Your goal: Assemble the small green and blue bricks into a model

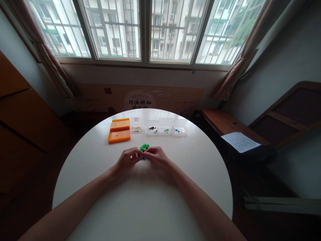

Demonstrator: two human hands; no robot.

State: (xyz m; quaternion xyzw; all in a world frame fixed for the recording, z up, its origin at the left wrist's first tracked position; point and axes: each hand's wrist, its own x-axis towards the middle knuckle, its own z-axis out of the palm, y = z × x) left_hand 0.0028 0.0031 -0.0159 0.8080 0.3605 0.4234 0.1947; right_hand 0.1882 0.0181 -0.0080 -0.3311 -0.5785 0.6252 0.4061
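A small toy-brick model [144, 147], green on top with dark and blue parts lower down, is between my two hands over the white round table [150, 197]. My left hand [128, 157] closes on its left side, fingers curled and thumb toward the middle. From the right, my right hand [157, 155] pinches at the model with thumb and fingertips close to the left thumb. The fingers cover much of the model, and whether a loose piece sits between the right fingertips is too small to tell.
Beyond my hands stand an orange tray [119, 136], a clear box [136, 130] of pale pieces, and a row of open clear boxes [151, 132] with brown, green and blue pieces. A paper sheet [240, 142] lies on a wooden bench [223, 125] at the right.
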